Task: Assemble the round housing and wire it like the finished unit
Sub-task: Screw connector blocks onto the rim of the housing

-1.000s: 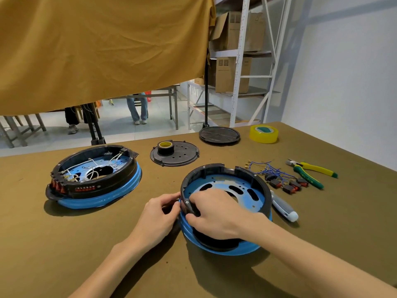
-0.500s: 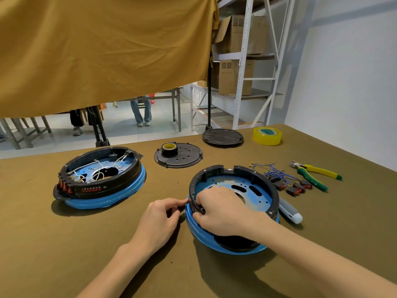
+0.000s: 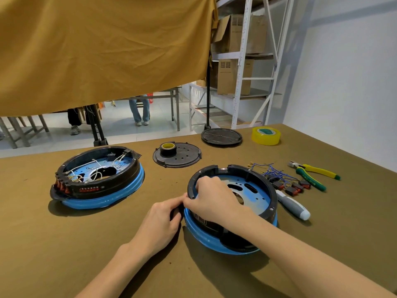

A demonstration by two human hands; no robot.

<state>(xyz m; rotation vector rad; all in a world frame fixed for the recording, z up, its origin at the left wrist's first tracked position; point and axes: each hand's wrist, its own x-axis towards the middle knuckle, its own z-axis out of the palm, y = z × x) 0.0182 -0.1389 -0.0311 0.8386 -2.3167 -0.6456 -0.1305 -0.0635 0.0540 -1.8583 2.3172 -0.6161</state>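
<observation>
- You are working on the round housing, a black collar sitting in a blue base ring, which is lying directly under and just beyond your right hand.
- Your right hand is curling over the near-left rim of the black collar, fingers hooking inside and thumb outside, so it is clamped on the collar.
- Your left hand is lying just left of the housing, its fingertips pinching the collar's outer edge where it is meeting your right thumb; both hands are crowding the same point on the rim.
- The relation that matters: the unseated work is lying under your two hands at the near-left of the ring, while the far-right rim is going unheld.
- The loose wire harness with switches is sitting beyond the housing to your right, so your right hand is the nearer one for it.
- The finished unit, already wired, is resting well to the left of your left hand for comparison.
- I judge the housing is not yet wired: its blue plate is showing bare.
</observation>
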